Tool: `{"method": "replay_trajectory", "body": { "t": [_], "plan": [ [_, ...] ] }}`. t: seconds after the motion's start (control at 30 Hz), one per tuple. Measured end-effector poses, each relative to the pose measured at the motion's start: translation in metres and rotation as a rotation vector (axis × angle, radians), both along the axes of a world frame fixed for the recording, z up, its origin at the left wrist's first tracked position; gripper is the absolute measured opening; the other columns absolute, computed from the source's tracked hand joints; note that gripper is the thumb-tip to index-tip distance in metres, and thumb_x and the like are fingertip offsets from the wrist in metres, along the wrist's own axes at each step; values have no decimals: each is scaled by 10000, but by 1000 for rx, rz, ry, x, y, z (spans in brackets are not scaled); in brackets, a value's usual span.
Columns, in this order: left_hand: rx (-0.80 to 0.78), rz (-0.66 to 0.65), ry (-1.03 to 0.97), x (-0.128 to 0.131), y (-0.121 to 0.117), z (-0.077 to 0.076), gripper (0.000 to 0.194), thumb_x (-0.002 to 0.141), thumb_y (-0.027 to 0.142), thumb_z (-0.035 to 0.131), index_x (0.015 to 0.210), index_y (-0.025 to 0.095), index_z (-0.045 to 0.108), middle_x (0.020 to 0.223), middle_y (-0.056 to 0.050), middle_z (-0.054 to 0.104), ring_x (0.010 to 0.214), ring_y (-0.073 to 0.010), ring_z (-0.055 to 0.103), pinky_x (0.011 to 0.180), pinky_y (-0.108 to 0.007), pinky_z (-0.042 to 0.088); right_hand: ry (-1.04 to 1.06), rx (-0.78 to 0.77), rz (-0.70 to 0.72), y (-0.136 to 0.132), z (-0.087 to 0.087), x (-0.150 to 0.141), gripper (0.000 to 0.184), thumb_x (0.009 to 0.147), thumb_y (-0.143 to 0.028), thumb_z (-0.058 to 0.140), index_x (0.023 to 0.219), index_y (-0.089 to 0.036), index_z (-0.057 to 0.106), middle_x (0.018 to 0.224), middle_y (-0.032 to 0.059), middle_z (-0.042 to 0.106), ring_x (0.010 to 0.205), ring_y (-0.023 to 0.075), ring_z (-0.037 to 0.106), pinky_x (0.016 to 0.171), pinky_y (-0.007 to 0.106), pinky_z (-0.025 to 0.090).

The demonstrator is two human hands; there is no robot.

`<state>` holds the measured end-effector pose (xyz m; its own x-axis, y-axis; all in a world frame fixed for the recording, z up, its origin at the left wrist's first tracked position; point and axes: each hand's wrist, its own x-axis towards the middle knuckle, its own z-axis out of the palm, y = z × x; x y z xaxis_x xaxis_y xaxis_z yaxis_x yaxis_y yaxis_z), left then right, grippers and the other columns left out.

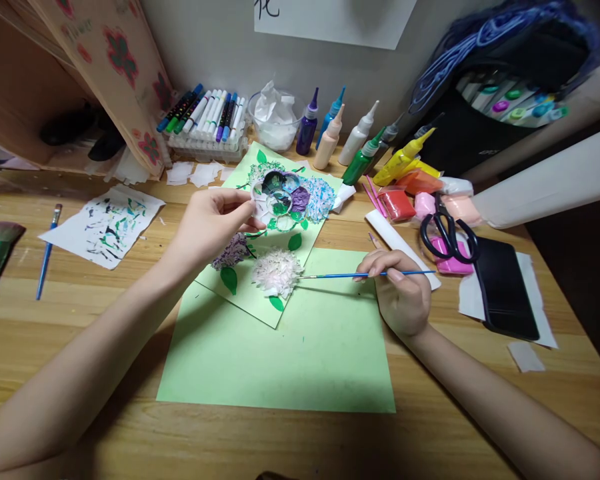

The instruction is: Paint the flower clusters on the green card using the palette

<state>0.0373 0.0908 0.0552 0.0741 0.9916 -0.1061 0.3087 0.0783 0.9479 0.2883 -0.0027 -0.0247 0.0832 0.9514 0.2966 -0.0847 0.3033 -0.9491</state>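
Note:
Between thumb and fingers, my left hand (213,220) pinches the rim of a round paint palette (279,199) whose wells hold dark, purple, green and white paint. My right hand (400,290) grips a thin blue paintbrush (347,275), its tip pointing left beside a pale pink-white textured flower (278,272). That flower belongs to a light green card (260,312) with painted leaves, a blue flower (321,197) and a purple flower (231,251). The palette hangs over the card and hides part of it. Beneath the card's lower part lies a larger green sheet (280,367).
Paint bottles (329,143) stand along the wall beside a clear bowl of tissue (276,120) and a marker box (207,143). On the right lie black scissors (447,240), clay packs (397,203) and a phone (505,287). A paint-stained paper (110,223) and another brush (47,257) lie left.

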Motion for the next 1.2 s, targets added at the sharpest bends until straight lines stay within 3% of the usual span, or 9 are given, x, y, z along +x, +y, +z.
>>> {"method": "replay_trajectory", "body": {
  "t": [0.5, 0.73, 0.93, 1.2],
  "plan": [
    [-3, 3, -4, 0, 0, 0, 70, 745, 189, 644, 694, 146, 664, 650, -11, 688, 632, -137, 706, 636, -206, 593, 7, -27, 18, 1, -1, 0, 180, 862, -269, 503, 759, -208, 636, 720, 18, 634, 679, 179, 593, 665, 325, 439],
    [7, 28, -4, -1, 2, -1, 68, 742, 188, 649, 705, 136, 671, 652, -4, 682, 618, -132, 703, 640, -214, 595, 74, 46, -4, 5, -1, 2, 192, 821, -210, 475, 698, -197, 621, 626, 17, 616, 589, 172, 554, 596, 317, 398],
    [-17, 45, 3, 1, 1, 2, 77, 744, 187, 645, 738, 121, 684, 645, -13, 685, 618, -138, 702, 652, -235, 598, 32, -45, 34, 3, -3, 1, 175, 842, -216, 489, 752, -197, 638, 705, 17, 628, 661, 171, 585, 623, 309, 422],
    [-23, 48, -15, 2, 1, 3, 59, 746, 154, 636, 711, 129, 676, 607, 0, 668, 577, -117, 685, 621, -207, 583, 63, 19, -9, 3, 0, 1, 188, 822, -215, 474, 712, -196, 626, 646, 20, 613, 611, 173, 564, 609, 321, 416]
  ]
}}
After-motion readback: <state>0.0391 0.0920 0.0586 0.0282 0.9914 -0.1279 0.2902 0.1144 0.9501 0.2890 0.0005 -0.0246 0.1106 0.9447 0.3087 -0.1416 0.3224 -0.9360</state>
